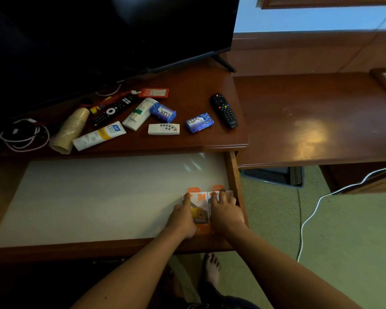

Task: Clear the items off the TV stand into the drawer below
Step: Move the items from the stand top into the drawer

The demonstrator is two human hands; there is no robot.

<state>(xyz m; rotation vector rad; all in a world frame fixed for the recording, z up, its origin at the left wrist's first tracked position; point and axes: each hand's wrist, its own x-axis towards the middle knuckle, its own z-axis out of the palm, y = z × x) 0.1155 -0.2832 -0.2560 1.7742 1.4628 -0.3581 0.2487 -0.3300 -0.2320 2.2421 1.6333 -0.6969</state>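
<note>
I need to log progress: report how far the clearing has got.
Done: drawer open. In hand: left hand and right hand press two orange charger packs into its right corner. Left on the stand: remotes, soap boxes, tubes, cup stack, cables.

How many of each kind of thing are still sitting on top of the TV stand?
Remotes: 3: black remote, long black remote, white remote
Soap bars: 2
Tubes: 1: sunscreen tube
Paper cup stacks: 1
White packets: 1
Red tags: 1
Cable bundles: 1
Total: 10, not counting small blurry bits near the TV.
</note>
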